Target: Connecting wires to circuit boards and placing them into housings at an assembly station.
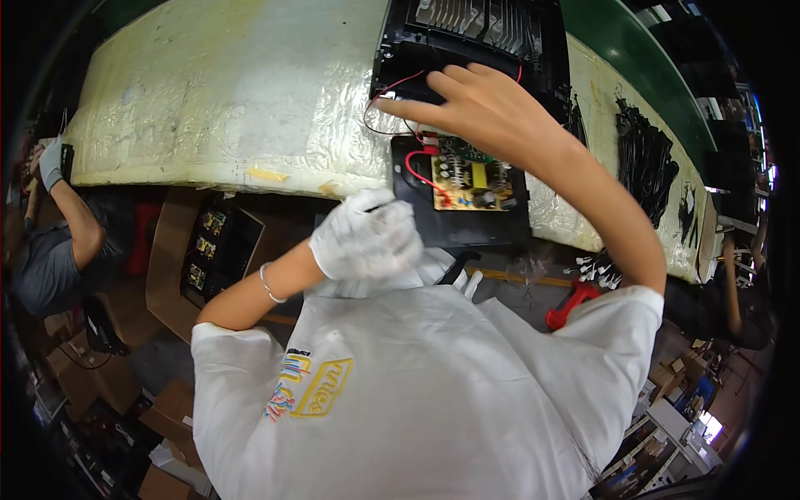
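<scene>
My left hand [371, 234], in a white glove, is closed at the table's front edge. A small dark patch shows at its fingers, and what they hold, if anything, I cannot make out. My bare right hand [483, 108] reaches over the near edge of a black housing [554, 62] with metal fins [487, 27]. One finger stretches left towards a thin dark red wire [387, 89]; the others are bent and apart from it. Below that hand, a circuit board [450, 193] with a yellow component and a red wire [417, 169] lies on a black panel [417, 221].
A film-covered table [233, 92] runs across. Black cables [642, 158] lie in a bundle at right. A carton [167, 258] of circuit boards stands below the table at left. A co-worker's gloved hand [52, 162] is at far left. A red object [571, 307] is beside my right sleeve.
</scene>
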A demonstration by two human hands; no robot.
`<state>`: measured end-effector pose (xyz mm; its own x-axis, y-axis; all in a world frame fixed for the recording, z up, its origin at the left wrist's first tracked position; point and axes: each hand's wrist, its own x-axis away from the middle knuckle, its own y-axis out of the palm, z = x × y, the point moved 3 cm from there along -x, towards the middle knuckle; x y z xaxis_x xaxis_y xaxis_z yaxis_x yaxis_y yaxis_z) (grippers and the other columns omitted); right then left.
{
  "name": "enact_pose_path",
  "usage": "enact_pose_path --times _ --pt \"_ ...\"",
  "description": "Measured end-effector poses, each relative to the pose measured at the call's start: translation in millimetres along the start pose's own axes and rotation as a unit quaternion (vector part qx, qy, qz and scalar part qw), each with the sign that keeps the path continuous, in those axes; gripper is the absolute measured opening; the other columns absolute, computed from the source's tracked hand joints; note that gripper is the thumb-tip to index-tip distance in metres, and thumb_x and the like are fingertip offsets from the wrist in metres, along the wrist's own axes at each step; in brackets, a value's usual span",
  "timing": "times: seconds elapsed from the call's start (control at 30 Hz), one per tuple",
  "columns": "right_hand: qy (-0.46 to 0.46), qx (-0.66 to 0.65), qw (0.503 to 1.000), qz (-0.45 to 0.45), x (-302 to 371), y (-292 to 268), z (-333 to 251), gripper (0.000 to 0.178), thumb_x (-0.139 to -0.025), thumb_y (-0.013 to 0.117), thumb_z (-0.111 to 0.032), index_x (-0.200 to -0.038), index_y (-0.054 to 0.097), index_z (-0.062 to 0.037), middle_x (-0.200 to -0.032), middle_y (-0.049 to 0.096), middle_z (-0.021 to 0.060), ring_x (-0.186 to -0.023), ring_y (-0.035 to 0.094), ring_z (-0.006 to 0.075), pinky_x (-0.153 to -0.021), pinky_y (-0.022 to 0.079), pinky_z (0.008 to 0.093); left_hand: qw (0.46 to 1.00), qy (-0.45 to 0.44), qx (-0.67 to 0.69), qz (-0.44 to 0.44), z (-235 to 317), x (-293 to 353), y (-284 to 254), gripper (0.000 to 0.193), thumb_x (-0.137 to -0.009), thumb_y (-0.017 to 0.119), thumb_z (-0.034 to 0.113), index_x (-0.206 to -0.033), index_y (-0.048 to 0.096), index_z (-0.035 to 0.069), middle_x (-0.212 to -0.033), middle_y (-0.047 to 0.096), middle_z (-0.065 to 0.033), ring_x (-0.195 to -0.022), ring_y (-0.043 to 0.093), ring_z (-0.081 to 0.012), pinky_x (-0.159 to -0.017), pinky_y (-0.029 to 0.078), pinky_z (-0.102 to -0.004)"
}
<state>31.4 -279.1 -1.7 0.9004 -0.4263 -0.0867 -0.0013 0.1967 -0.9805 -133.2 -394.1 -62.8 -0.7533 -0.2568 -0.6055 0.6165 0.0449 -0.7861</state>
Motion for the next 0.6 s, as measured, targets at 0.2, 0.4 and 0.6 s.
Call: enact_pose_path --times 0.2,0.4,0.6 --pt "-0.003 -0.052 0.979 -0.199 -45 17 -3 0.018 -0.078 0.066 -0.009 -0.095 0.059 -0.009 -0.08 0.06 0.0087 -0.08 0.063 0.0251 -0.063 0.051 0.0393 0.993 -0.049 0.096 0.048 22 -37 -24 0.02 -0.056 0.069 0.013 -0.073 0.059 0.015 -0.073 0.051 0.0023 -0.062 0.051 -0.0154 -0.079 0.05 -0.0458" --pt "0.034 -0.211 0.973 -0.082 -12 -42 27 0.026 -0.074 0.076 -0.018 -0.073 0.057 -0.0009 -0.105 0.058 0.0123 -0.101 0.057 0.0282 -0.078 0.049 0.0383 0.938 -0.228 0.25 0.075 -37 -33 -22 0.038 -0.06 0.08 0.023 -0.086 0.06 0.003 -0.098 0.06 -0.0154 -0.074 0.06 -0.0285 -0.075 0.051 -0.0448" --pt "0.105 -0.38 0.919 -0.009 9 -45 32 0.036 -0.076 0.078 -0.02 -0.074 0.048 -0.0007 -0.136 0.042 0.0234 -0.118 0.049 0.038 -0.099 0.041 0.0416 0.938 -0.252 0.222 0.082 -71 -53 -6 0.053 -0.055 0.09 0.03 -0.09 0.059 0.006 -0.126 0.054 -0.0204 -0.103 0.062 -0.0335 -0.087 0.052 -0.0413"
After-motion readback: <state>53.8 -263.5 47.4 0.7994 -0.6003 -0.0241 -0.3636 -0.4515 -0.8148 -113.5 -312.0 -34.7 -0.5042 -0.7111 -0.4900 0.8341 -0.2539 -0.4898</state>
